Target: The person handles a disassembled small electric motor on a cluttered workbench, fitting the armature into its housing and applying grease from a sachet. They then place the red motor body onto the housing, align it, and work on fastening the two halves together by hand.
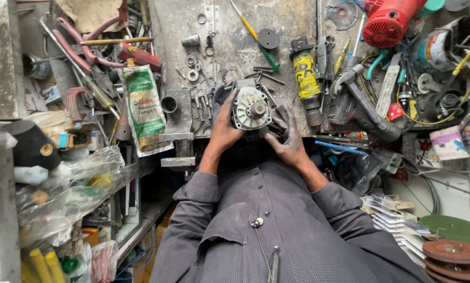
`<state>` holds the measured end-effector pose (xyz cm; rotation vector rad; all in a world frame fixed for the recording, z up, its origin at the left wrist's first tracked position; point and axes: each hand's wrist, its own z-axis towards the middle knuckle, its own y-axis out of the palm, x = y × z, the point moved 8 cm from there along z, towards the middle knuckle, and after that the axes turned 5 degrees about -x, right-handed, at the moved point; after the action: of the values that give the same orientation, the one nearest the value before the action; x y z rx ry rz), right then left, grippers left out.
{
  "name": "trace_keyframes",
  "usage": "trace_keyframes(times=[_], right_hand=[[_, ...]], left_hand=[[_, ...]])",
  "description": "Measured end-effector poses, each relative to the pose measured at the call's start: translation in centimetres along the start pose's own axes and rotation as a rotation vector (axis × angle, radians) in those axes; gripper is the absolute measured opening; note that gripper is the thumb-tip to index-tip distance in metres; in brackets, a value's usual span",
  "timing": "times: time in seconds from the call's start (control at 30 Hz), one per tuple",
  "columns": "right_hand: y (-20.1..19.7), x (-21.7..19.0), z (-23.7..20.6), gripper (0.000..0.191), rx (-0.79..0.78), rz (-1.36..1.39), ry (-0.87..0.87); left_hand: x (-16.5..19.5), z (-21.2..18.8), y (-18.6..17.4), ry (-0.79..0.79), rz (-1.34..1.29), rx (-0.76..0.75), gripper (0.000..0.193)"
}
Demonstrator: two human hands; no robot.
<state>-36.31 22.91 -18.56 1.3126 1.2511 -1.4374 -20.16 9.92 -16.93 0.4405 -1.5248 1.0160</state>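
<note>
— Motor housing [251, 109] first: where does it sit, and what grips it?

— Just above the near edge of the table [235, 47], between both hands; the left hand [223, 131] has its fingers [228, 100] curled and clamped on the housing's left flank; the right hand [290, 139] lies along the lower right side with its fingers [286, 119] spread apart, touching rather than pinching.

— How far along does the work look?

— Partway, I judge; the end face is bare, showing a pale ribbed fan disc with a dark steel hub at its middle; loose washers [193, 74] and screws [263, 69] lie scattered just beyond, so parts are off and nothing looks closed up.

— Surfaces?

— Housing is grey cast metal, round, greasy; both hands are blackened with oil; the table is scarred, stained sheet metal.

— And further out?

— A green-handled screwdriver [261, 44] and a black disc [268, 39] above; a yellow-wrapped cylindrical part [305, 73] to the right; a green grease pouch [143, 107] at left; a red ribbed tool body [389, 21] top right; rusty abrasive discs [452, 251] stacked bottom right.
</note>
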Motion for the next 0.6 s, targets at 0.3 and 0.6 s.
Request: trace_keyframes(times=[0.3,0.6], right_hand=[[-1.7,3.6,0.1,0.078,0.023,0.140,0.102],[-2.3,3.3,-1.8,0.044,0.072,0.023,0.096]], left_hand=[[2.0,-3.3,-1.2,0.030,0.280,0.104,0.105],[-0.2,-6.2,-1.5,-0.120,0.823,0.151,0.050]])
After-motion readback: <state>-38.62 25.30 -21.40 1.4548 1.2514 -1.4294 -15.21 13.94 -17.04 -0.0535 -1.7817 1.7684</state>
